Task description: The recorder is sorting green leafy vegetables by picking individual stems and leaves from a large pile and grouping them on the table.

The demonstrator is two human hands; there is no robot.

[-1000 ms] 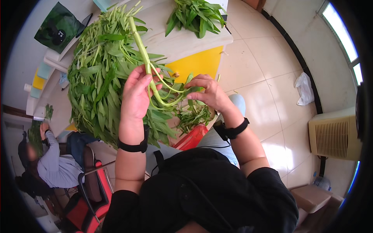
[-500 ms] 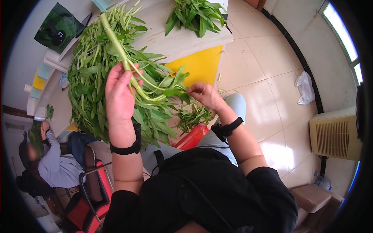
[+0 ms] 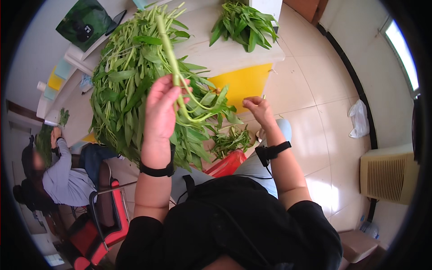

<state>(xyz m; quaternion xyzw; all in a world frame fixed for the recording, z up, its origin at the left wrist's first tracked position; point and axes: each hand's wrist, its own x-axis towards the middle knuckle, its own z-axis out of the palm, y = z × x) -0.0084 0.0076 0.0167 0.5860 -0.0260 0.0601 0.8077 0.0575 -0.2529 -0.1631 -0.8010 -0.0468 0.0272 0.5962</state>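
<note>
My left hand [image 3: 163, 105] is closed around a thick, pale green water spinach stem [image 3: 167, 47], which stands up past the fingers; its thinner shoots bend to the right and end in leaves. Under and behind that hand lies a large heap of water spinach [image 3: 121, 85] on the table. My right hand [image 3: 259, 110] hovers right of the leafy ends, apart from them, with thumb and fingers drawn together. Whether a small bit is pinched there I cannot make out. Below it, stem and leaf scraps [image 3: 231, 141] fill a red bag [image 3: 227, 164] by my knees.
A smaller bunch of leafy greens [image 3: 245, 27] lies at the table's far right corner, above a yellow panel [image 3: 234, 85]. A dark green pouch [image 3: 85, 24] stands at the far left. Another person [image 3: 67, 175] sits at left. A white plastic bag [image 3: 358, 119] lies on the floor.
My right hand has drawn away to the right from the leafy tips it was touching. My left hand still grips the stem. The whole view has shifted a little.
</note>
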